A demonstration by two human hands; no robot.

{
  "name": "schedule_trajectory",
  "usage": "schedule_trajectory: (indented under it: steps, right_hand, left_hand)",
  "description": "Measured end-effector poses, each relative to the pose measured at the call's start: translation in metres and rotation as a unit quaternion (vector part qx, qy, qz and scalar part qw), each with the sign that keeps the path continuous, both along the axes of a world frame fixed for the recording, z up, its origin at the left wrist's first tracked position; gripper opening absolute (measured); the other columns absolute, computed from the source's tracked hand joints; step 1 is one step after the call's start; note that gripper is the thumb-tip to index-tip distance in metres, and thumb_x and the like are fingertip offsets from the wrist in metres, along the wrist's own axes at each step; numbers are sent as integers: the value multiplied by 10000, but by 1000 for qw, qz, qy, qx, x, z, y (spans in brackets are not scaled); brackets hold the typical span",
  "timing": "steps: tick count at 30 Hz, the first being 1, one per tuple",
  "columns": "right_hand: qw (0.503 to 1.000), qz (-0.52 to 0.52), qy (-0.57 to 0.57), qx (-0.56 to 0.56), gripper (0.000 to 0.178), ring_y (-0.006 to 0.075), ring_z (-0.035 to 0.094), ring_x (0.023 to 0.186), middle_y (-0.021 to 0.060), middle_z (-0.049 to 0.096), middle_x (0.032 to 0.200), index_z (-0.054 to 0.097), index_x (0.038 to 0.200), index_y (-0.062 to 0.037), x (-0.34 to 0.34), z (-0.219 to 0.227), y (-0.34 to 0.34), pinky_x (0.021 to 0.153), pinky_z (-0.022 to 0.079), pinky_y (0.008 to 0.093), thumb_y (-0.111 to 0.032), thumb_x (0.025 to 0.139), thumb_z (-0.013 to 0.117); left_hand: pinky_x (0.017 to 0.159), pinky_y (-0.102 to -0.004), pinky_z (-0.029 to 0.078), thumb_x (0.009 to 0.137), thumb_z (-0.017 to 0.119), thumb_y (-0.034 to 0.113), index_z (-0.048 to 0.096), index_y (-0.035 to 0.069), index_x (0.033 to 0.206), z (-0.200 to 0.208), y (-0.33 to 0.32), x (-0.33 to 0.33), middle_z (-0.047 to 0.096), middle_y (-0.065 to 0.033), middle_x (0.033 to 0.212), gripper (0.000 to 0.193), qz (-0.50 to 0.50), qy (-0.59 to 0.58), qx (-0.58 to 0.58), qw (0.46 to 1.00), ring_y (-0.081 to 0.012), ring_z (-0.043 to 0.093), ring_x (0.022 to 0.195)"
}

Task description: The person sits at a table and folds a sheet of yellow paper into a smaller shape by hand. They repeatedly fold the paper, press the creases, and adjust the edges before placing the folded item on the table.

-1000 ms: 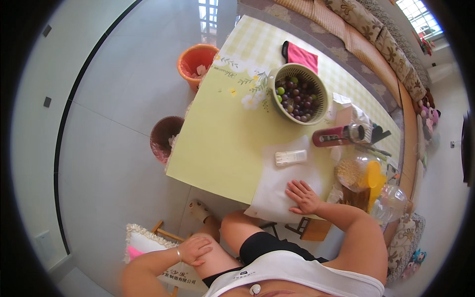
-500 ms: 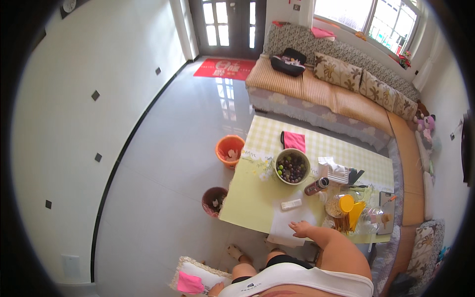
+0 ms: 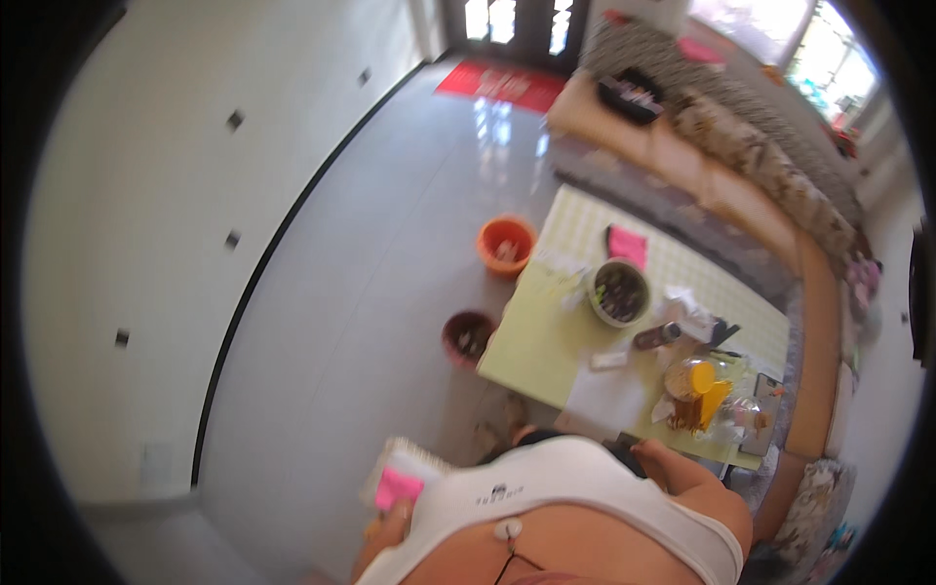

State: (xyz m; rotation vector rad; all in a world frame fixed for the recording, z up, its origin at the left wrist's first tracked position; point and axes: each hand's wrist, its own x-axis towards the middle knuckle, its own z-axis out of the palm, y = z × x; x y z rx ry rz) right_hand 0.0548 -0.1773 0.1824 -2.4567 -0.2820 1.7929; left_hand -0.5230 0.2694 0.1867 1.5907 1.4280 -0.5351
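My left hand (image 3: 398, 517) is down at my left side, against the near edge of a pink cloth (image 3: 398, 485). The cloth lies on a pale, fringed seat cushion (image 3: 414, 456). Blur hides whether the fingers grip it. My right hand (image 3: 643, 451) is low by the near edge of the table, close to a dark object (image 3: 622, 450); its fingers do not show clearly. On the table beyond it lie white paper (image 3: 600, 395) and a small white pack (image 3: 609, 361). A bowl of dark and green round fruit (image 3: 621, 292) stands farther back.
The table (image 3: 531, 351) also bears a dark bottle (image 3: 657, 336), a yellow-lidded jar (image 3: 690, 378), a pink and black cloth (image 3: 627, 245) and a tray (image 3: 765, 409). An orange bucket (image 3: 506, 246) and a dark red bin (image 3: 468, 338) stand left of it. A long sofa (image 3: 682, 161) runs behind.
My right hand has drawn back from over the paper to below the table edge. My body has risen and turned, so the room appears shifted. My left hand stays by the pink cloth.
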Motion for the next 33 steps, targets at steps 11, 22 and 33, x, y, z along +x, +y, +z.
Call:
schedule_trajectory:
  steps: [11, 22, 33]
  right_hand:
    - [962, 131, -167, 171, 337, 283, 705, 714, 183, 717, 888, 694, 1018, 14, 41, -27, 213, 713, 561, 409, -278, 857, 643]
    - [918, -59, 228, 319, 263, 141, 664, 913, 52, 723, 980, 708, 1086, -22, -69, 142, 554, 836, 527, 301, -230, 974, 592]
    - [850, 473, -88, 213, 430, 363, 648, 1034, 169, 682, 1124, 641, 1226, -94, -96, 237, 785, 868, 526, 476, -364, 892, 611]
  left_hand:
    - [862, -323, 530, 892, 710, 338, 652, 29, 1188, 57, 33, 15, 717, -104, 1069, 432, 66, -141, -3, 988, -198, 676, 975]
    - [717, -325, 529, 888, 664, 254, 661, 31, 1121, 73, 175, -132, 710, -86, 971, 323, 153, 119, -88, 977, -175, 677, 867]
    - [571, -327, 528, 884, 618, 170, 671, 32, 1055, 47, 622, -191, 703, -68, 873, 226, 354, 87, 68, 929, -153, 679, 759]
